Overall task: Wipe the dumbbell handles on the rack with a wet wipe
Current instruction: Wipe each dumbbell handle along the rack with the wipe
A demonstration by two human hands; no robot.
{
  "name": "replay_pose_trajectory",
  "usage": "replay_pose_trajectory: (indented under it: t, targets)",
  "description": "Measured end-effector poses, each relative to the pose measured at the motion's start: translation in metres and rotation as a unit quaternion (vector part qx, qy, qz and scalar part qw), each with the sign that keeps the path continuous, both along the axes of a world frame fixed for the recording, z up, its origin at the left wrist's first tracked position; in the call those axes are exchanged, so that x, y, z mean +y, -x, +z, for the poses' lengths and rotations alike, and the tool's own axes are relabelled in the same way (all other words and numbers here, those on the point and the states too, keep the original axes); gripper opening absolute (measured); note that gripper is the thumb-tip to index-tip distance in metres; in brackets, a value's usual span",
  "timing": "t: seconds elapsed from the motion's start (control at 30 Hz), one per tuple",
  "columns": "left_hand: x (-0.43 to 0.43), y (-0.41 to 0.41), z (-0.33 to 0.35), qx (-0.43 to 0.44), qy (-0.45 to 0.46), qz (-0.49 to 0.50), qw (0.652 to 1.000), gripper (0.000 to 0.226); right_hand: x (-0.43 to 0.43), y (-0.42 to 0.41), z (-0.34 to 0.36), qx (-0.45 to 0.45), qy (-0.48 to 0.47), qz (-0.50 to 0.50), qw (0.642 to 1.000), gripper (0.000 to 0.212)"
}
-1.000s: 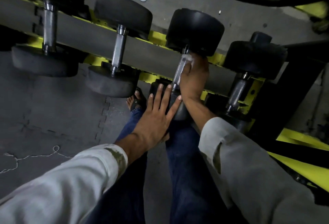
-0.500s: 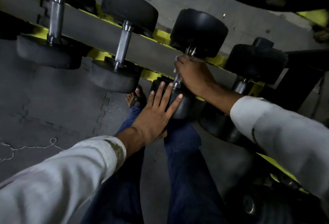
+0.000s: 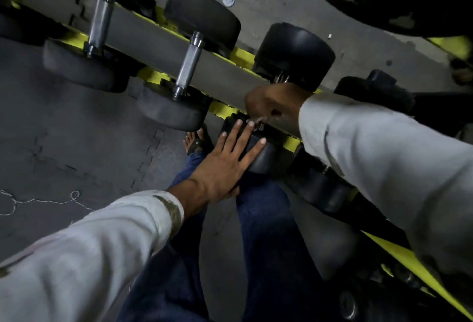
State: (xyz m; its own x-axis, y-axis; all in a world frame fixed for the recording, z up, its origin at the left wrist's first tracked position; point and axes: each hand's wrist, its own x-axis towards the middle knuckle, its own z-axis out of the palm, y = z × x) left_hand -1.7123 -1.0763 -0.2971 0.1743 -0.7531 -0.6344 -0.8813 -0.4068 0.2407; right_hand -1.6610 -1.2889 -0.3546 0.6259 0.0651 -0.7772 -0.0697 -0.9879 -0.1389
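A dark grey interlocking rubber floor mat (image 3: 64, 142) spreads out on the near side of the rack. The long grey-and-yellow metal dumbbell rack (image 3: 143, 32) runs slantwise from upper left to lower right. Two grey-headed dumbbells with bare knurled steel handles (image 3: 190, 61) lie across the rack's left part. Right of the rack's middle lies a black round-headed rubber dumbbell (image 3: 294, 53), one head on each side of the rail. The right hand (image 3: 271, 102), in a pale grey sleeve, reaches over the rail with its fingers curled down round this dumbbell's steel handle (image 3: 281, 77), of which only a sliver shows. The left hand (image 3: 222, 165) lies flat on the near head, fingers straight and spread apart. A scrap of white wet wipe (image 3: 259, 120) peeks from under the right hand at the rack's near edge. A thin white string (image 3: 38, 201) lies well off the rack.
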Motion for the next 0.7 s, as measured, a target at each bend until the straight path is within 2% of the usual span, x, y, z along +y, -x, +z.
replay_pose_trajectory:
  t: [0.03, 0.07, 0.13, 0.23, 0.3, 0.37, 0.47, 0.57, 0.63, 0.7]
  targets:
    - [0.000, 0.000, -0.001, 0.000, 0.001, 0.000, 1.000, 0.130, -0.003, -0.001, -0.001, 0.001, -0.039, -0.010, 0.999, 0.035]
    - [0.001, 0.000, -0.002, 0.000, 0.002, 0.001, 1.000, 0.130, 0.000, 0.000, 0.002, -0.006, -0.061, 0.041, 0.997, 0.031]
    - [0.002, 0.001, -0.005, -0.004, 0.004, 0.001, 1.000, 0.130, 0.004, 0.012, 0.007, -0.028, -0.043, 0.082, 0.995, 0.025]
    - [0.002, 0.004, -0.006, -0.008, 0.014, 0.003, 1.000, 0.131, -0.015, 0.033, 0.003, -0.215, 0.011, 0.054, 0.975, 0.032]
    - [0.003, 0.003, -0.007, -0.007, 0.016, 0.002, 1.000, 0.132, -0.025, 0.047, -0.001, -0.331, 0.051, -0.004, 0.942, 0.027]
    - [0.003, 0.002, -0.008, -0.003, 0.018, 0.006, 1.000, 0.134, -0.016, 0.059, -0.007, -0.329, 0.011, -0.056, 0.943, 0.028]
    - [0.003, 0.001, -0.005, 0.001, 0.017, 0.003, 1.000, 0.134, -0.005, 0.072, -0.014, -0.290, -0.044, -0.039, 0.955, 0.039]
    - [0.003, -0.001, -0.004, 0.005, 0.016, -0.002, 1.000, 0.134, -0.016, 0.072, -0.012, -0.339, -0.016, -0.061, 0.939, 0.037]
    - [0.003, -0.002, -0.004, 0.007, 0.014, -0.006, 1.000, 0.135, -0.012, 0.073, -0.010, -0.346, -0.006, -0.120, 0.930, 0.038]
    - [0.003, -0.003, -0.005, 0.004, 0.015, -0.010, 1.000, 0.135, 0.004, 0.076, -0.013, -0.350, -0.024, -0.242, 0.905, 0.035]
